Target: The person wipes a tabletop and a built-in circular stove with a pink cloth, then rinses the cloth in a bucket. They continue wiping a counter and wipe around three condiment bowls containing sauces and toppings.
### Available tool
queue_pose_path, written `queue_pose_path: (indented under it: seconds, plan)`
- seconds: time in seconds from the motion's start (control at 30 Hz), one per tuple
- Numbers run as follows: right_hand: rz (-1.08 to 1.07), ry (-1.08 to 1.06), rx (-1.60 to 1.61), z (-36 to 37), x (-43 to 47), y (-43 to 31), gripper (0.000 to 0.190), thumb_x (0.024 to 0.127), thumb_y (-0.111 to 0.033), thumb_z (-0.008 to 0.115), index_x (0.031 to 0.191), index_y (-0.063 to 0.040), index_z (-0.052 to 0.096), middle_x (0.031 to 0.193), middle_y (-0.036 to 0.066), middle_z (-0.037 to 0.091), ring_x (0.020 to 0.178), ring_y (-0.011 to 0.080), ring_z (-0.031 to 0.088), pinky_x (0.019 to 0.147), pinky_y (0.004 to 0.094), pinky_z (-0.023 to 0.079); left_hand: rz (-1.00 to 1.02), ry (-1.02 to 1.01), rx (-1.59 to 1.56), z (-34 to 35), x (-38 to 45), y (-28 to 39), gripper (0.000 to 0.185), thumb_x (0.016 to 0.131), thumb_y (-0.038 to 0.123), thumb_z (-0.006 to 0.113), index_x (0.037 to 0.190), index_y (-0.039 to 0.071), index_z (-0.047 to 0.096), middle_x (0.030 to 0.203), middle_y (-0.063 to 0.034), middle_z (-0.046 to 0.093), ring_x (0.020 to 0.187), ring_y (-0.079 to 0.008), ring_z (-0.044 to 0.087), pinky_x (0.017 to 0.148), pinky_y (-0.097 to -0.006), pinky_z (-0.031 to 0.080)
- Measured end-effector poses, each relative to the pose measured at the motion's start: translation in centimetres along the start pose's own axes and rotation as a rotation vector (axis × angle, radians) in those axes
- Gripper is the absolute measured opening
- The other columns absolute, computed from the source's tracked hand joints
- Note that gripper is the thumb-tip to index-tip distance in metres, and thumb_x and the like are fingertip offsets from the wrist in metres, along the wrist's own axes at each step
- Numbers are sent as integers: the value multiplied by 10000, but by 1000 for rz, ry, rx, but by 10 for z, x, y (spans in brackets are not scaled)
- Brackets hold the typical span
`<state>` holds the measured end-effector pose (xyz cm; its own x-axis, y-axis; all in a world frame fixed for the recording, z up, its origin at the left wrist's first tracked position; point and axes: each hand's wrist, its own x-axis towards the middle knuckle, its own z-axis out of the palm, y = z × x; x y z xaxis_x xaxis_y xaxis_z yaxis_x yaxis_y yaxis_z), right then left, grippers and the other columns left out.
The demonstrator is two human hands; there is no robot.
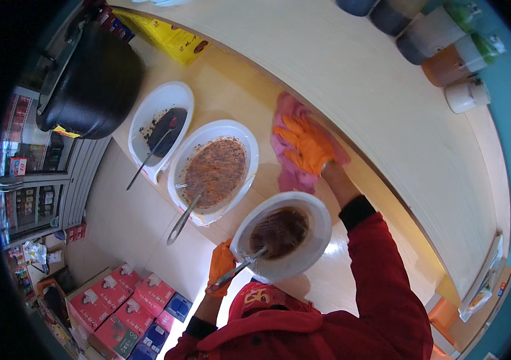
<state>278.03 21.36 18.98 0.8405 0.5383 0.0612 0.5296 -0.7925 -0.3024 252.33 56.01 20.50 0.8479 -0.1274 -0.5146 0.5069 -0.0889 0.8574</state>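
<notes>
My left hand (222, 265), in an orange glove, grips the near left rim of a white bowl (325, 216). The bowl is tilted and holds dark brown sauce (282, 231). A metal-handled utensil (237, 272) leans out of it over my left hand; its lower end is hidden in the sauce. My right hand (307, 144), also in an orange glove, lies flat with fingers apart on a crumpled pink cloth (298, 180). That cloth rests on the wooden counter (264, 184), beneath the raised shelf's edge.
Left of the cloth stand a white bowl (253, 155) of reddish-brown flaky sauce and a white bowl (138, 130) of dark paste, each with a spoon. Farther left is a large black pot (98, 81). Filled bottles (446, 65) line the pale shelf (372, 76). Red cartons (107, 297) are stacked below.
</notes>
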Motion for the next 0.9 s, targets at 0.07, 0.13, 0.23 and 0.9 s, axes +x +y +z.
queue_pose_path:
  seconds: [0.07,0.13,0.23,0.9]
  plan:
    - [21,79,22,-8,35,3,617,849,-284,651,1433,-139,513,1537,123,411,1422,366,358,1204,455,271,115,9,451,1,-7,42,718,1050,579,259,1095,-8,672,741,-131,586,720,-259,556,677,-427,408]
    - [29,135,83,-7,56,1,618,848,-281,651,1432,-131,512,1540,135,407,1420,372,360,1204,453,270,110,18,389,-14,-23,5,730,1048,585,237,1078,-2,669,759,-166,593,730,-307,563,692,-453,409]
    - [48,165,156,-1,64,-10,603,850,-280,645,1423,-137,524,1539,155,410,1421,381,360,1207,448,266,103,-16,577,-29,-48,-2,626,1056,508,301,1081,-14,647,868,-180,652,830,-306,623,745,-421,454]
    - [380,184,483,8,-244,-300,499,754,-213,690,1246,-137,668,1331,162,605,1237,397,560,1052,476,448,343,23,246,-33,-71,74,342,957,134,530,1251,-35,575,1103,-145,666,1022,-244,647,875,-328,508]
